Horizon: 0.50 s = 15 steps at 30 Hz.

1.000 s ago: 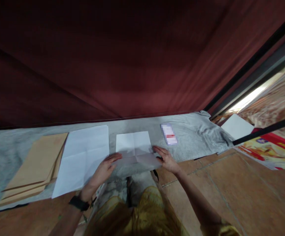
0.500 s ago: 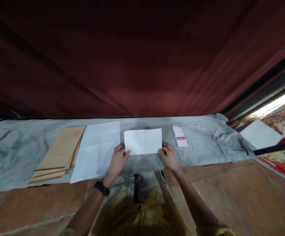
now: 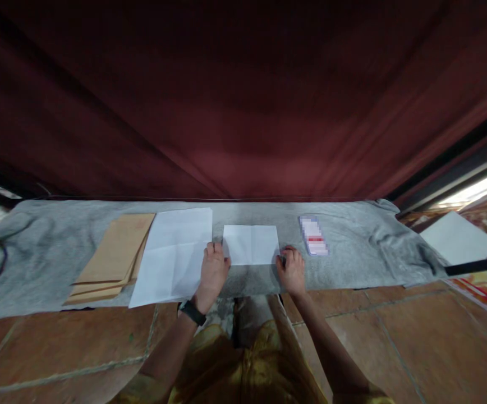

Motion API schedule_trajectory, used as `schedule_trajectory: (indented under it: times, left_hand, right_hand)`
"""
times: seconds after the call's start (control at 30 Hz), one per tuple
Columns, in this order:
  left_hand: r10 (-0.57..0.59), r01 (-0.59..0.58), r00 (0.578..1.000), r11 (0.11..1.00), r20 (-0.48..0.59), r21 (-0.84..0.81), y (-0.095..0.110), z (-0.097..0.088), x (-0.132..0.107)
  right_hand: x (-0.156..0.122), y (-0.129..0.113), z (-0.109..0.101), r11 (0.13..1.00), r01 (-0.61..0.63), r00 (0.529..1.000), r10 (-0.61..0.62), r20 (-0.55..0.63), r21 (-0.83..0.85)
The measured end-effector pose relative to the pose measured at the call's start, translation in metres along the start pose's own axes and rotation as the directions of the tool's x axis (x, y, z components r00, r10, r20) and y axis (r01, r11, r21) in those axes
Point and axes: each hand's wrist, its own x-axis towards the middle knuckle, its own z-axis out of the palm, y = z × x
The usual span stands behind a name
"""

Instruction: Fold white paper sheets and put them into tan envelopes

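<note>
A folded sheet of white paper (image 3: pixel 251 245) lies flat on the grey cloth in front of me, a crease running down its middle. My left hand (image 3: pixel 214 270) is at its lower left corner, fingers curled and thumb on the edge. At the lower right corner, my right hand (image 3: pixel 292 271) has its fingers bent and its thumb against the paper. Larger white sheets (image 3: pixel 174 255) with fold lines lie just left of my left hand. Beyond them is a stack of brown envelopes (image 3: pixel 115 249). To the right of my right hand rests a phone (image 3: pixel 314 235) with a blurred screen.
The grey cloth (image 3: pixel 361 247) covers a narrow table, with a dark red fabric wall (image 3: pixel 243 112) rising behind it. At the far right are a white board or sheet (image 3: pixel 458 238) and a colourful printed package (image 3: pixel 485 294). Tiled floor (image 3: pixel 437 336) shows below.
The folded paper has gone from slightly raised to flat on the cloth. Both hands have stayed at its lower corners. My view has shifted a little, moving everything slightly rightward.
</note>
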Motion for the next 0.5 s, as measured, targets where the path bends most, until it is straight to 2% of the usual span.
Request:
schedule_trajectory:
  times: [0.07,0.13,0.23,0.3,0.4,0.5]
  left_hand:
    - [0.101,-0.101,0.994,0.995,-0.048,0.020,0.010,0.000,-0.007]
    - [0.240,-0.239,0.969,0.971,-0.066,0.020,0.023,0.005,-0.017]
    - [0.401,-0.401,0.916,0.916,-0.004,0.005,0.042,0.018,-0.035]
    - [0.416,-0.417,0.908,0.909,0.049,0.010,0.050,0.027,-0.045]
    - [0.380,-0.384,0.920,0.923,0.095,0.030,0.055,0.036,-0.055]
    - [0.372,-0.380,0.921,0.923,0.117,0.056,0.053,0.039,-0.059]
  right_hand:
    - [-0.001,0.000,0.000,0.999,0.033,0.999,-0.033,0.010,-0.031]
    - [-0.001,0.000,-0.001,0.996,0.072,0.997,-0.071,0.023,-0.058]
    - [-0.001,0.001,-0.002,0.992,0.099,0.995,-0.098,0.024,-0.082]
    - [-0.001,0.000,-0.002,0.991,0.113,0.994,-0.113,0.012,-0.076]
    - [-0.001,-0.013,-0.001,0.983,0.182,0.983,-0.181,0.019,-0.012]
    - [-0.007,-0.039,0.004,0.953,0.293,0.948,-0.299,0.107,0.073]
